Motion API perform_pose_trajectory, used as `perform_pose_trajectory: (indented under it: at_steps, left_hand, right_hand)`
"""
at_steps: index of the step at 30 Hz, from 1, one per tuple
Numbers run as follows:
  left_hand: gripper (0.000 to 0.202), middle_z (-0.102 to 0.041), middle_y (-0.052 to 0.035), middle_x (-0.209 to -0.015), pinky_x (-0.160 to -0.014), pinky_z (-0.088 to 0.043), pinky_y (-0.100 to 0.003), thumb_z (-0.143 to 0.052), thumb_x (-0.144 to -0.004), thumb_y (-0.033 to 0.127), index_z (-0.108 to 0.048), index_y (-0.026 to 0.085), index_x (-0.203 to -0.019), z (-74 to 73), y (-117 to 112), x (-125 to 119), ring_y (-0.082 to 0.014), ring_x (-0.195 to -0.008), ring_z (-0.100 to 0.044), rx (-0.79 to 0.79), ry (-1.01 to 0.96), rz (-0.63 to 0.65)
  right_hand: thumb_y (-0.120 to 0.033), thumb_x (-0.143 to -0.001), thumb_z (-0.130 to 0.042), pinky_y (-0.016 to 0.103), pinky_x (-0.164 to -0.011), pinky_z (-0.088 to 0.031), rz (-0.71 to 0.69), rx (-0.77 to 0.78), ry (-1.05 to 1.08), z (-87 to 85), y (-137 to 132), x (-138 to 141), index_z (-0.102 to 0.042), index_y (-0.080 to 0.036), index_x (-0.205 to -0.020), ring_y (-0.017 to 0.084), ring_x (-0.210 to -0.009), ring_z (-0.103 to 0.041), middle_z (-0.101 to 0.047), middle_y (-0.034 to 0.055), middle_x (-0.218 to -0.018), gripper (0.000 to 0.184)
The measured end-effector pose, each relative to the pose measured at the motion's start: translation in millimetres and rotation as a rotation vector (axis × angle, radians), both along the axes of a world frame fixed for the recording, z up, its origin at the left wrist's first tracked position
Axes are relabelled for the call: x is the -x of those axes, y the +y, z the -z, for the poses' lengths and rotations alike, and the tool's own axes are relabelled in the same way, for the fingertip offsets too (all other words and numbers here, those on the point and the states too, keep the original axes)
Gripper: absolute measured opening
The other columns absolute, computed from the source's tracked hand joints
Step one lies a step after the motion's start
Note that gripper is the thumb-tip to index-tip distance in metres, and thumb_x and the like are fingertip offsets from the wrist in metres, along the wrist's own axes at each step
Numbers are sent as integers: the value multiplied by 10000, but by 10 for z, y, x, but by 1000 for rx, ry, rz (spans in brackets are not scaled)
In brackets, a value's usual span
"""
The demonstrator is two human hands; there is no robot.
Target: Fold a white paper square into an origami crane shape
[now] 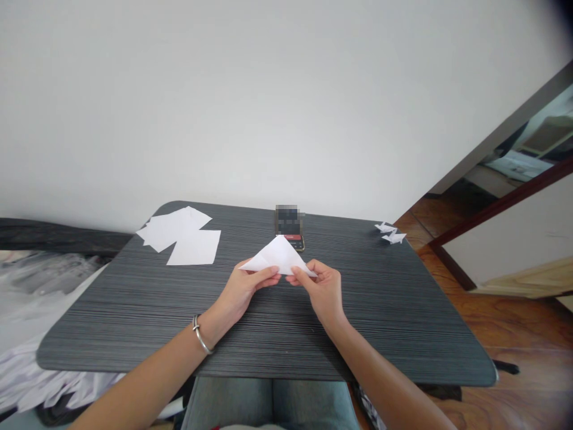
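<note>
A sheet of white paper folded into a triangle [278, 255] is held up over the table, its peak pointing away from me. My left hand [250, 283] pinches its lower edge left of the middle, thumb on top and fingers beneath. On the other side, my right hand [323, 286] grips the same edge with the thumb on the paper and the fingers behind. Both thumbs are close together near the middle of the fold. A silver bangle [202, 335] circles my left wrist.
Several loose white paper sheets [194, 246] lie at the table's [147, 316] back left. A phone [297, 242] sits just beyond the folded paper. Small folded paper figures [394, 238] stand at the back right, near the edge. A white wall [268, 107] rises behind.
</note>
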State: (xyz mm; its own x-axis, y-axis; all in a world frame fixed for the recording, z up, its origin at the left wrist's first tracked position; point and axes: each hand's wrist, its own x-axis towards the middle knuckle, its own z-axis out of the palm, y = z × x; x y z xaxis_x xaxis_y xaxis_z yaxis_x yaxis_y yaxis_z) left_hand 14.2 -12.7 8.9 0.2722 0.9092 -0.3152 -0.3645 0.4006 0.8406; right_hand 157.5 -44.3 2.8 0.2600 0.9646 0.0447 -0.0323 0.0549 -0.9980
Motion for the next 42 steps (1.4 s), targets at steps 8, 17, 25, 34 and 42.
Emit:
perform_pose_trajectory:
  at_steps: [8,17,25,34,42]
  left_hand:
    - [195,-680,-32,-639,-585,-544,-173,-739,-591,195,-673,92,-743,28,12,3,-94,-558,-620,-6,-10,-21]
    - [213,-680,-45,-648,-571,-526,-174,-731,-598,197,-668,77,-764,26,0,6,-92,-549,-613,-54,47,34]
    - [200,-613,1,-526,-452,-471,-166,-699,-633,264,-623,80,-620,51,-2,4,-69,-429,-550,-121,125,79]
    - [206,-638,-13,-558,-483,-481,-174,-693,-642,276,-642,78,-662,79,2,-16,-74,-447,-565,-138,122,128]
    - [191,-646,-10,-560,-495,-484,-183,-703,-630,263,-649,87,-681,64,-11,-20,-81,-462,-569,-150,133,126]
  right_hand:
    - [-306,-668,-676,282,-567,-534,-8,-7,1,1,-5,19,-520,-174,-540,185,-550,-660,-677,22,-553,241]
    - [-285,-661,-682,253,-550,-531,-121,27,53,34,24,32,-640,-151,-661,158,-559,-645,-670,3,-592,141]
    - [-277,-636,-697,232,-525,-505,-151,59,84,84,46,-2,-672,-135,-701,135,-538,-617,-660,4,-581,158]
    - [-250,-645,-672,204,-457,-443,-148,71,23,51,44,-14,-681,-128,-662,109,-477,-562,-642,5,-532,124]
    - [-225,-635,-666,214,-463,-457,-153,95,42,54,58,-7,-680,-125,-649,116,-473,-563,-643,7,-523,101]
